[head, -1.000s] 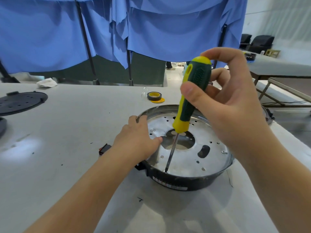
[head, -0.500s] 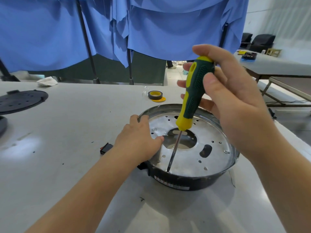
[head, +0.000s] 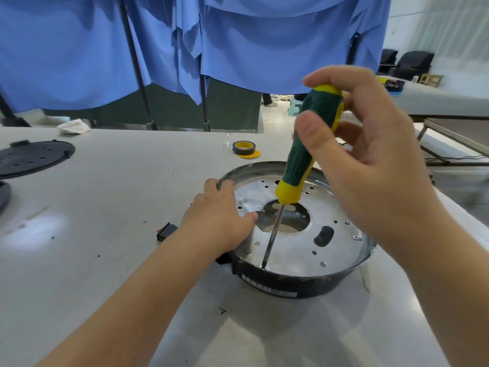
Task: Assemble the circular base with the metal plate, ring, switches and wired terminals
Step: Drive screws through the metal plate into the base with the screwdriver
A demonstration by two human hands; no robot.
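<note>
From the head view, your right hand [head: 370,165] has thumb and fingers curled round the handle of the screwdriver [head: 308,152], high up near its cap, which suits twirling rather than levering. The shaft leans down and toward you, and its tip sits on the plate [head: 296,250] close to the near rim, where I judge a screw is being driven; the screw itself is too small to make out.

Your left hand [head: 219,221] lies over the left edge of the base [head: 291,284], fingers bent over the rim and the thumb reaching in across the plate. That hold looks meant to keep the base from turning under the driver and to pin the plate flat while the screw bites.

The base stands on the table [head: 105,207], right in front of you, with the plate seated inside it. A small black switch [head: 165,230] waits on the table just beside your left wrist, not yet fitted. A tape roll [head: 244,148] lies beyond the base, and a black disc [head: 31,157] is well apart at far left.
</note>
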